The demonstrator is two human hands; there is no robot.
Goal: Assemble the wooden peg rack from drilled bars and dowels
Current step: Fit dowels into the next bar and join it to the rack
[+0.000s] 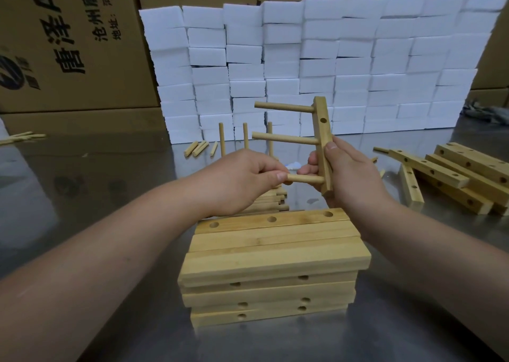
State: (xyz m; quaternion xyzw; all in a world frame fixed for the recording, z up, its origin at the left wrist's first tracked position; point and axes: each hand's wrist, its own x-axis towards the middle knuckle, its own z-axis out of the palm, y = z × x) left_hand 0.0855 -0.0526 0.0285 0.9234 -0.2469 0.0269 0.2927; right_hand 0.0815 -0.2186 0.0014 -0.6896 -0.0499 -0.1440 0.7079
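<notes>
a drilled bar [323, 144] is held nearly upright above the steel table [110, 174] by the right hand [348, 171], whose fingers are wrapped around its lower half with the thumb pressed on the near face. three dowels are seated in the bar and point left: a top dowel [283, 107], a middle dowel [285, 138] and a bottom dowel [305, 179]. one empty hole is seen between the top and middle dowels. the free end of the bottom dowel is pinched by the left hand [242, 179] between thumb and fingers.

below the hands, a stack of bars [270, 268] lies on the table, with three holes showing on its far top bar. further bars are piled loosely at the right [462, 177]. behind the hands, three dowels [222, 141] stand upright; what holds them is hidden by the left hand. short pegs [199, 148] lie just left of them, and a few more at the far left edge [22, 137]. a wall of white foam blocks [316, 64] is stacked at the back, with printed cartons [68, 42] behind it.
</notes>
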